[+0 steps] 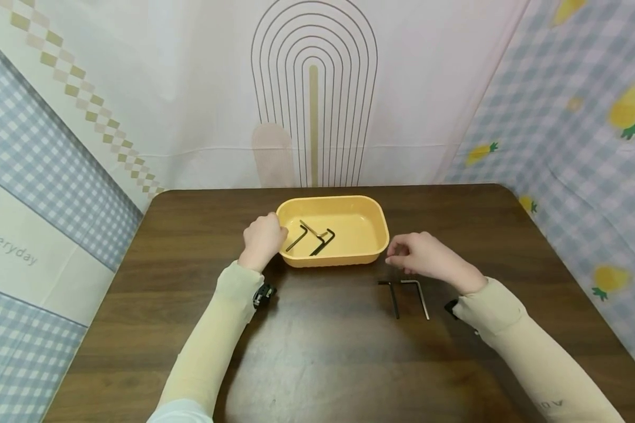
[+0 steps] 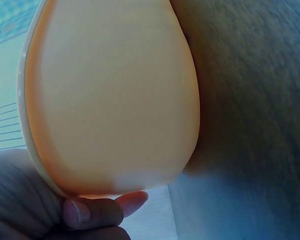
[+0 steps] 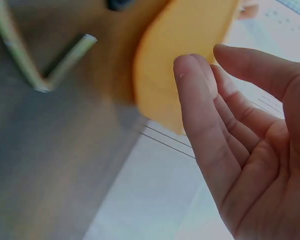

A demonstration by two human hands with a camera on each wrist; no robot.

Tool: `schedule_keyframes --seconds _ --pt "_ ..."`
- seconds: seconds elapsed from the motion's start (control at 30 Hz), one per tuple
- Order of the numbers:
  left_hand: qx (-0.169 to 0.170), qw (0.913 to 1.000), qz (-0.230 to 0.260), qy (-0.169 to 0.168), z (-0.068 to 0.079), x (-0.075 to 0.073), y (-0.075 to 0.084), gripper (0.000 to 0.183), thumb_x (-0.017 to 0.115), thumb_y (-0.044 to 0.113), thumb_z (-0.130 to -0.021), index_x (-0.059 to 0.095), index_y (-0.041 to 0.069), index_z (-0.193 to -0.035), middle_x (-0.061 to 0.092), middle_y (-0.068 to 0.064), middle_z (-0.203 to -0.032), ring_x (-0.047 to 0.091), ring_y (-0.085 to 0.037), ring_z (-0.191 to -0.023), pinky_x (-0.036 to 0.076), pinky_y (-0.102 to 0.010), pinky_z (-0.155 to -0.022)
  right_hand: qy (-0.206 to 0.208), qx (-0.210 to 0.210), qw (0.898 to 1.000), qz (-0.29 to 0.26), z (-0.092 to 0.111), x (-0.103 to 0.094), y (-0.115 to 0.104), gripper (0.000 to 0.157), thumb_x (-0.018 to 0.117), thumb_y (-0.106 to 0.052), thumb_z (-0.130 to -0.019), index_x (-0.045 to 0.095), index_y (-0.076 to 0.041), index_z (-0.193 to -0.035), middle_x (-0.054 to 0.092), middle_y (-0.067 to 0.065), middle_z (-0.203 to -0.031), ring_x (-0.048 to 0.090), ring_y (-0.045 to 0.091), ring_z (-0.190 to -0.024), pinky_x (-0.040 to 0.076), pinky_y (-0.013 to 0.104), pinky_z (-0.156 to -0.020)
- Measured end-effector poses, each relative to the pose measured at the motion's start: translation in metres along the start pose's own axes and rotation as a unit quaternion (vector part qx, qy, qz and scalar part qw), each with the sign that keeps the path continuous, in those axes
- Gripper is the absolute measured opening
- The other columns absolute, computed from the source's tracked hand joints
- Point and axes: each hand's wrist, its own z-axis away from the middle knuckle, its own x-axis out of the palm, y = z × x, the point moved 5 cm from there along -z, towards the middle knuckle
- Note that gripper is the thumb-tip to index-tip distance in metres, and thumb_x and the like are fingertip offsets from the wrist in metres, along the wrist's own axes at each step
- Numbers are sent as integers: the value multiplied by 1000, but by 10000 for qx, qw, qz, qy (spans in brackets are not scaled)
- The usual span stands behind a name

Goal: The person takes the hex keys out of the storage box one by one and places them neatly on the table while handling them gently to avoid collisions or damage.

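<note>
At the far middle of the table is a yellow plastic tray (image 1: 332, 261). Inside, toward its left half, lie several hex keys, among them a black one (image 1: 297, 239) and a brass-coloured one (image 1: 309, 227). My left hand (image 1: 264, 239) pinches the rim at the tray's left end; the left wrist view shows the thumb and fingers at the tray wall (image 2: 115, 100). Beside the right end hovers my right hand (image 1: 425, 254), fingers loosely bent and holding nothing. Below it on the table lie a black hex key (image 1: 393, 301) and a silver hex key (image 1: 422, 299), side by side.
The dark wooden table (image 1: 317, 364) has rounded far corners. Behind it hangs a white cloth (image 1: 206, 106) with an arch pattern, and checked cloths (image 1: 550, 147) stand at both sides.
</note>
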Motion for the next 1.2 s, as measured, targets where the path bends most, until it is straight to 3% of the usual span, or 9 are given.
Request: schedule_keyframes --seconds 0.17,0.33,0.57,0.83,1.2 --pt "10 9999 -103 -28 -1 0 0 31 56 26 -100 62 -2 -111 64 -13 -85 63 -28 -71 51 -44 -63 395 -308 9986 179 -19 -13 -15 7 71 -18 -94 70 -12 -93 67 3 -74 58 13 -58 48 33 -57" --pt "-6 9999 -126 -34 0 0 -2 30 56 26 -100 62 -1 -110 63 -12 -83 62 -28 -69 50 -43 -61 524 -564 9966 289 -46 -13 -27 8 71 -20 -94 71 -12 -91 64 -2 -72 55 13 -59 46 33 -59" --pt "-15 9999 -122 -8 2 5 -1 28 56 25 -100 62 0 -108 62 -11 -81 61 -27 -69 49 -43 -61 449 -539 9971 294 -78 -6 -36 9 69 -21 -94 71 -12 -92 66 -1 -72 57 15 -60 45 33 -57" --pt "-69 9999 -116 -7 4 6 0 26 56 25 -99 62 1 -104 63 -11 -82 62 -27 -71 50 -44 -62 311 -481 9978 326 -101 -1 -46 11 68 -21 -94 72 -11 -95 70 2 -77 59 16 -63 47 34 -62" --pt "-41 9998 -148 96 1 0 0 26 57 26 -99 62 1 -105 63 -11 -82 63 -28 -70 50 -45 -62 565 -540 9957 507 -125 11 -43 9 72 -17 -89 73 -9 -92 70 0 -77 63 16 -70 49 37 -76"
